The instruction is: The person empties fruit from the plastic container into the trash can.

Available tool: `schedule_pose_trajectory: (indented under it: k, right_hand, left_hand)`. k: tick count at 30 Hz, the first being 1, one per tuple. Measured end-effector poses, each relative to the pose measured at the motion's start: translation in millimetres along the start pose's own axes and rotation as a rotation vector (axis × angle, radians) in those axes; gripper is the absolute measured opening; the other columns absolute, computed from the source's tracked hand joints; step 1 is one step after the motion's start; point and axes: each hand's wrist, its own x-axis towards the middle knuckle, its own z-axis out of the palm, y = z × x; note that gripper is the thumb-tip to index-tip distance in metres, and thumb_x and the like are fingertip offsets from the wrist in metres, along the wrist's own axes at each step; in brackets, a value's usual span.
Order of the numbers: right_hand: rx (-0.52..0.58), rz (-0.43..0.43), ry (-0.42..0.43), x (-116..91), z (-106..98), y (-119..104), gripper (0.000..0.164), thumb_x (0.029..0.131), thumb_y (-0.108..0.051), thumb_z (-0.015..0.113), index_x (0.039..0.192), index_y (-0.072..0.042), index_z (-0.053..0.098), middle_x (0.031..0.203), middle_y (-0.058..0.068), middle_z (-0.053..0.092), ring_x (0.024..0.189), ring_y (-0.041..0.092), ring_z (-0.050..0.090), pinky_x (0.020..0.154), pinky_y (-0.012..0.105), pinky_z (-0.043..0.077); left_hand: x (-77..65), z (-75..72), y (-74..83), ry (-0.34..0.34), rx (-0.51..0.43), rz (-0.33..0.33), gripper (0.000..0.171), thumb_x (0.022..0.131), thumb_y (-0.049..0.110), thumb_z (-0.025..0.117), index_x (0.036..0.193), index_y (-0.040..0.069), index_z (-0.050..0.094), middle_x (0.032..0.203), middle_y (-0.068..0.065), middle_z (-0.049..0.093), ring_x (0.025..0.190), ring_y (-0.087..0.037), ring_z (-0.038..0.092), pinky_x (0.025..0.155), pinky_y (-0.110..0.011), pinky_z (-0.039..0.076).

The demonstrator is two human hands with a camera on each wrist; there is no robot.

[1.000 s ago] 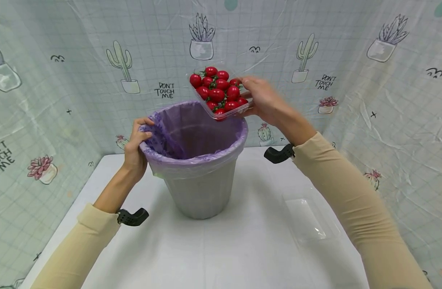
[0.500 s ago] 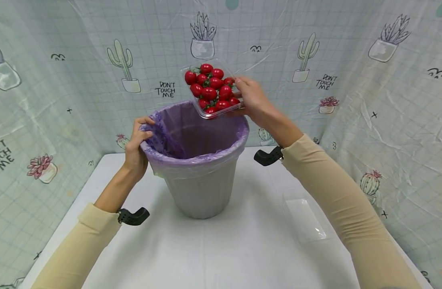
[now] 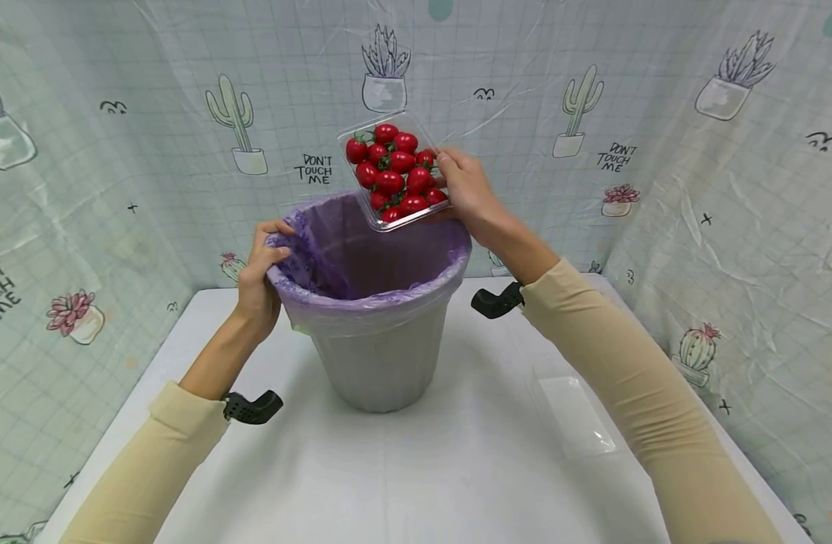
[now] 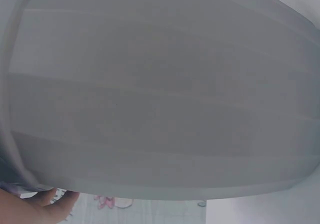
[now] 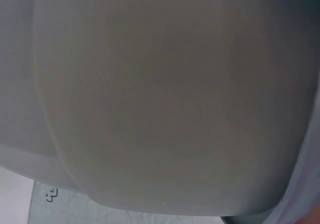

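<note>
1. Gripping a clear tray (image 3: pixel 410 218) by its right side, the right hand (image 3: pixel 471 190) holds it up above the bin (image 3: pixel 381 370).
2. Red tomatoes (image 3: pixel 390 182) with green stems lie inside the tray.
3. Fingers curled over the bin's left rim, the left hand (image 3: pixel 261 268) clasps the purple liner (image 3: pixel 388 298) folded there.
4. The bin stands on the white bench (image 3: pixel 388 483).
5. A clear plastic piece (image 3: pixel 575 412) lies on the bench, right of the bin, beside the beige right sleeve (image 3: pixel 613 363).

Head view looks forward and down; both wrist views closely face the bin (image 3: pixel 380 359)
</note>
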Motion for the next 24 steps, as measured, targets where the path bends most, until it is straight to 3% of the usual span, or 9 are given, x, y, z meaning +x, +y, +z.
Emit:
schedule_pose_trajectory:
  k: [6,11,14,20,24]
  right_hand:
    - [-0.007,-0.034,0.036,1.1,2.8,3.7,0.04,0.112,-0.026,0.034,0.142,-0.011,0.058,0.131,0.02,0.062,0.097,0.029,0.07,0.064,0.041,0.063]
    - [-0.1,-0.093,0.084,1.9,4.5,5.5,0.038,0.112,-0.025,0.036,0.137,-0.01,0.061,0.12,0.014,0.065,0.095,0.017,0.066,0.072,0.029,0.059]
    - [-0.157,-0.125,0.102,1.1,4.0,6.3,0.038,0.111,-0.025,0.036,0.137,-0.01,0.061,0.115,0.011,0.064,0.096,0.016,0.064,0.074,0.028,0.056]
    - [-0.174,-0.15,0.109,0.3,3.3,8.5,0.039,0.112,-0.024,0.036,0.138,-0.01,0.061,0.118,0.01,0.064,0.098,0.017,0.063,0.075,0.035,0.058]
    - [-0.184,-0.162,0.114,0.7,3.9,9.2,0.039,0.112,-0.024,0.036,0.139,-0.01,0.06,0.122,0.011,0.064,0.101,0.016,0.062,0.077,0.034,0.057]
  left_hand:
    - [-0.2,-0.2,0.1,-0.001,0.006,-0.002,0.026,0.088,0.019,0.045,0.113,0.023,0.051,0.12,-0.004,0.046,0.104,-0.02,0.048,0.085,-0.026,0.045]
    - [0.4,0.0,0.3,-0.004,0.001,0.001,0.026,0.088,0.019,0.045,0.113,0.023,0.051,0.12,-0.004,0.046,0.105,-0.021,0.047,0.085,-0.026,0.045]
    - [0.8,0.5,0.4,-0.004,0.001,0.002,0.026,0.088,0.019,0.045,0.113,0.023,0.051,0.12,-0.004,0.046,0.106,-0.021,0.047,0.086,-0.027,0.045]
    - [0.7,0.9,-0.1,-0.001,0.01,0.004,0.027,0.088,0.018,0.045,0.113,0.023,0.051,0.121,-0.003,0.046,0.106,-0.021,0.046,0.087,-0.028,0.044]
    - [0.3,0.5,0.4,0.0,0.013,0.005,0.027,0.088,0.018,0.044,0.113,0.024,0.051,0.121,-0.003,0.046,0.107,-0.021,0.046,0.088,-0.028,0.043]
